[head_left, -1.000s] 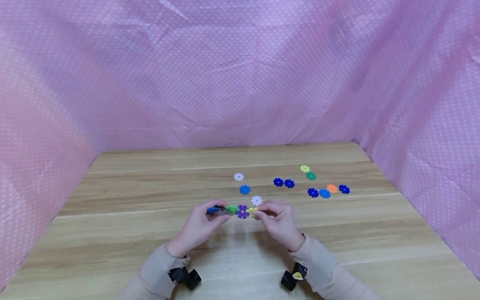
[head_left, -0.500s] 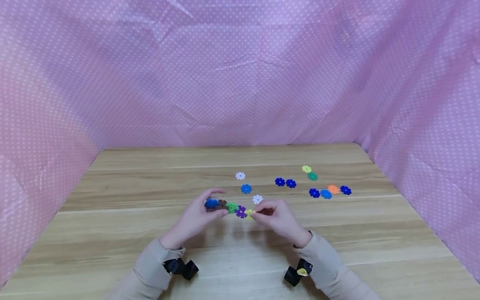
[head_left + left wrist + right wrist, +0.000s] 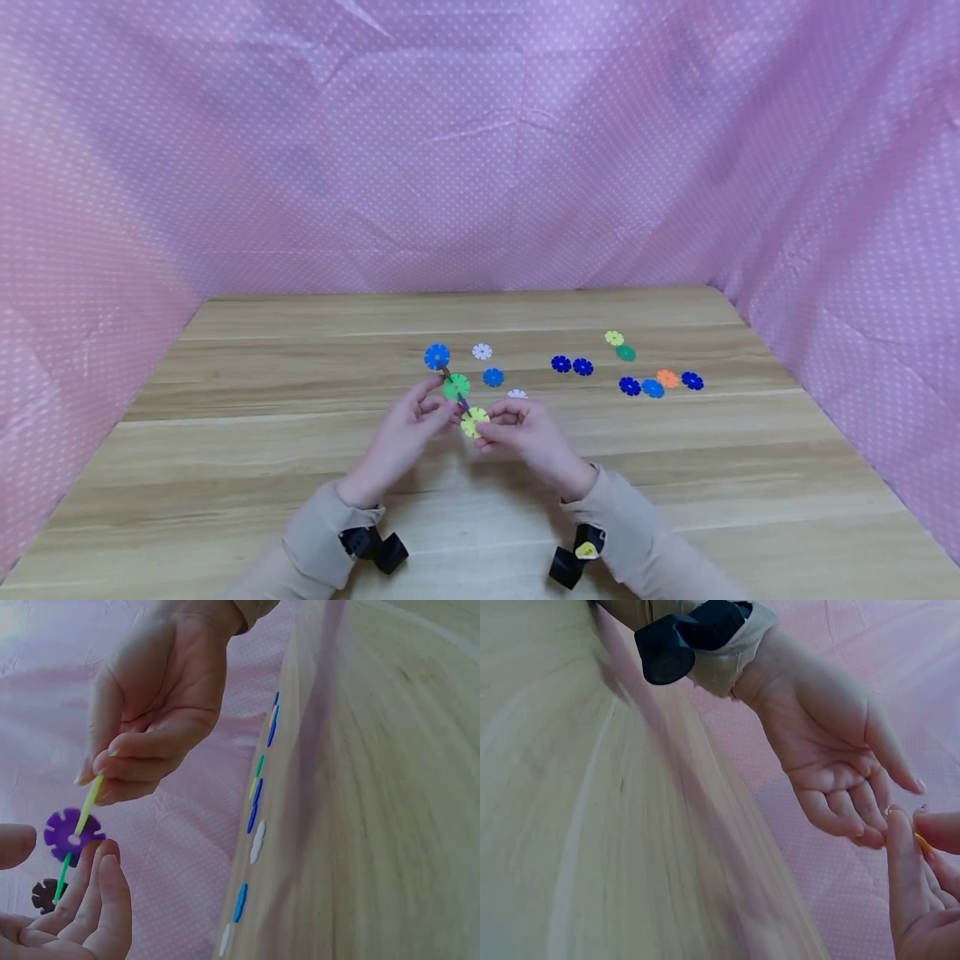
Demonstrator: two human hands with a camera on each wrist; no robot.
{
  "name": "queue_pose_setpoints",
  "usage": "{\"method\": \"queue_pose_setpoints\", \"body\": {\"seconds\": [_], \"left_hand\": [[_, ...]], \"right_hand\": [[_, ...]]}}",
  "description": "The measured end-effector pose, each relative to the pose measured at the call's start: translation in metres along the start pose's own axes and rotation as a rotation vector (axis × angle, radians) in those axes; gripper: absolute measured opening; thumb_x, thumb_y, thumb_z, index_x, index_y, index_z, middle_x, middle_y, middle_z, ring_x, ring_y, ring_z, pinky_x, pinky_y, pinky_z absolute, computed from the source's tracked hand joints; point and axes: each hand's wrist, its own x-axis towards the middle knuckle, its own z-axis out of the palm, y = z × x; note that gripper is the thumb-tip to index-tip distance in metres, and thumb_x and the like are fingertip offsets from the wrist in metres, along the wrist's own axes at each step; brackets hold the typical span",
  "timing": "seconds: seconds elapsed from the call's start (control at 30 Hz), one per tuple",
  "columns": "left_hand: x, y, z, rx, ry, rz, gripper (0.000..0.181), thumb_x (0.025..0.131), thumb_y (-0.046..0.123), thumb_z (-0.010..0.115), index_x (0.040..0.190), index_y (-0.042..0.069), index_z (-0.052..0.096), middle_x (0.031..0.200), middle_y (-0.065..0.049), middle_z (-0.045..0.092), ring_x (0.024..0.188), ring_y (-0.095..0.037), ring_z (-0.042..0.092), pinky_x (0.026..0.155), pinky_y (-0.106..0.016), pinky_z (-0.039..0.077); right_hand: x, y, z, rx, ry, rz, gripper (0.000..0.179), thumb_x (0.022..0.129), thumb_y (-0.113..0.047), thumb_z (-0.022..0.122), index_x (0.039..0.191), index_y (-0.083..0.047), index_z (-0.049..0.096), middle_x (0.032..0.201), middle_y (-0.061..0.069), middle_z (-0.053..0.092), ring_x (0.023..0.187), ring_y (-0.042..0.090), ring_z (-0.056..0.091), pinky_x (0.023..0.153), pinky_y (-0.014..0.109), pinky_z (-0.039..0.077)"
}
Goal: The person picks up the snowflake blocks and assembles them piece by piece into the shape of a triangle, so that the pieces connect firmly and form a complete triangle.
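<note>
A chain of notched plastic snowflake discs runs away from the person in the head view: blue disc (image 3: 437,356) at the far end, then brown disc (image 3: 445,372), green disc (image 3: 455,387), purple disc (image 3: 66,832) and yellow disc (image 3: 472,422) nearest. My right hand (image 3: 528,437) pinches the yellow disc between thumb and fingers. Close beside the green and purple discs is my left hand (image 3: 408,433); in the left wrist view its thumb stands apart from its loosely bent fingers, which lie against the chain. In the right wrist view the fingers hide most of the chain.
Loose discs lie on the wooden table (image 3: 262,467): white disc (image 3: 482,352), light blue disc (image 3: 492,377) and white disc (image 3: 517,394) just beyond my hands. Farther right are dark blue discs (image 3: 561,364), an orange disc (image 3: 667,378) and several others. Pink dotted cloth (image 3: 480,167) surrounds the table.
The chain has swung from lying sideways between the hands to pointing away, its blue end now far out. My left hand has loosened from that end; my right hand keeps the yellow disc.
</note>
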Motion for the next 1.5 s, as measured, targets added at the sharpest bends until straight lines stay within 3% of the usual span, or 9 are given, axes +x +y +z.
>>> {"method": "queue_pose_setpoints", "body": {"seconds": [0.27, 0.43, 0.57, 0.67, 0.87, 1.1, 1.33, 1.5], "left_hand": [[-0.001, -0.001, 0.004, 0.030, 0.031, -0.047, 0.034, 0.094, 0.012, 0.058, 0.124, -0.001, 0.051, 0.107, -0.015, 0.063, 0.093, -0.019, 0.065, 0.085, -0.041, 0.054], [0.000, -0.002, 0.002, 0.010, 0.049, -0.068, 0.033, 0.094, 0.015, 0.059, 0.122, -0.002, 0.054, 0.109, -0.014, 0.064, 0.097, -0.017, 0.063, 0.085, -0.034, 0.054], [0.001, -0.001, 0.000, -0.012, 0.085, -0.049, 0.030, 0.095, 0.014, 0.056, 0.119, -0.003, 0.054, 0.109, -0.016, 0.061, 0.093, -0.012, 0.060, 0.081, -0.026, 0.053], [0.001, 0.001, -0.001, -0.015, 0.127, -0.037, 0.024, 0.096, 0.012, 0.054, 0.115, -0.002, 0.056, 0.104, -0.013, 0.059, 0.088, -0.010, 0.057, 0.077, -0.023, 0.051], [-0.001, 0.002, -0.004, -0.036, 0.125, -0.021, 0.022, 0.100, 0.016, 0.047, 0.115, 0.002, 0.053, 0.099, -0.007, 0.053, 0.085, -0.012, 0.053, 0.075, -0.022, 0.048], [-0.004, 0.002, -0.001, -0.240, 0.090, 0.053, 0.012, 0.095, 0.004, 0.033, 0.099, -0.002, 0.043, 0.077, -0.004, 0.042, 0.062, -0.010, 0.047, 0.059, -0.020, 0.044], [-0.005, 0.002, -0.001, -0.186, 0.101, 0.071, 0.022, 0.102, 0.017, 0.030, 0.095, 0.001, 0.045, 0.073, -0.002, 0.043, 0.060, -0.008, 0.045, 0.056, -0.019, 0.040], [-0.004, 0.003, -0.002, -0.179, 0.144, 0.016, 0.035, 0.105, 0.025, 0.021, 0.098, 0.003, 0.047, 0.075, 0.001, 0.046, 0.061, -0.005, 0.044, 0.055, -0.017, 0.040]], "right_hand": [[0.006, 0.001, 0.011, 0.000, 0.005, -0.005, 0.026, 0.087, 0.001, 0.064, 0.105, 0.017, 0.056, 0.088, 0.020, 0.071, 0.070, 0.010, 0.068, 0.071, 0.028, 0.058], [0.008, 0.001, 0.015, -0.020, -0.009, -0.012, 0.025, 0.086, -0.001, 0.065, 0.103, 0.016, 0.058, 0.085, 0.016, 0.072, 0.071, 0.013, 0.068, 0.069, 0.028, 0.058], [0.009, -0.001, 0.005, -0.024, -0.009, -0.012, 0.030, 0.088, -0.005, 0.063, 0.107, 0.017, 0.055, 0.087, 0.015, 0.070, 0.073, 0.011, 0.067, 0.072, 0.029, 0.058], [0.011, -0.005, -0.012, -0.055, 0.040, -0.011, 0.034, 0.091, -0.010, 0.061, 0.111, 0.017, 0.053, 0.089, 0.011, 0.070, 0.074, 0.010, 0.066, 0.075, 0.032, 0.057], [0.022, -0.008, -0.042, -0.276, 0.144, 0.016, 0.030, 0.090, -0.012, 0.063, 0.111, 0.010, 0.060, 0.098, 0.019, 0.068, 0.080, 0.013, 0.065, 0.079, 0.035, 0.056], [0.036, -0.002, -0.069, -0.658, 0.171, 0.050, 0.030, 0.084, -0.017, 0.071, 0.109, -0.001, 0.064, 0.102, 0.009, 0.066, 0.092, 0.020, 0.061, 0.078, 0.031, 0.052], [0.051, 0.004, -0.073, -0.803, 0.125, 0.085, 0.028, 0.081, -0.017, 0.075, 0.104, -0.004, 0.066, 0.096, 0.007, 0.065, 0.087, 0.018, 0.058, 0.079, 0.032, 0.050], [0.059, 0.004, -0.069, -0.849, 0.123, 0.110, 0.027, 0.078, -0.019, 0.077, 0.100, -0.007, 0.067, 0.093, 0.004, 0.065, 0.085, 0.016, 0.058, 0.080, 0.033, 0.049]]}}
